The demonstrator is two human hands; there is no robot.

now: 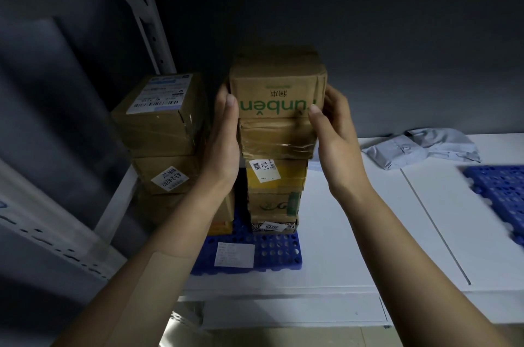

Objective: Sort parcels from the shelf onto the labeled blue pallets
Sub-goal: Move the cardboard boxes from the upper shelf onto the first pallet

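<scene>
A brown cardboard parcel (276, 88) with upside-down green lettering sits on top of a tall stack of boxes (273, 173). That stack stands on a blue pallet (272, 253) bearing a white paper label (234, 255). My left hand (225, 134) presses the parcel's left side, thumb on its front. On its right side my right hand (336, 131) grips it likewise. A second, shorter stack of taped boxes (163, 134) with shipping labels stands just to the left on the same pallet.
A crumpled grey mailer bag (422, 148) lies on the white shelf board (368, 233) at the right. Part of another blue pallet (502, 193) shows at the right edge. A white shelf upright (147, 26) rises behind the left stack, with another shelf board overhead.
</scene>
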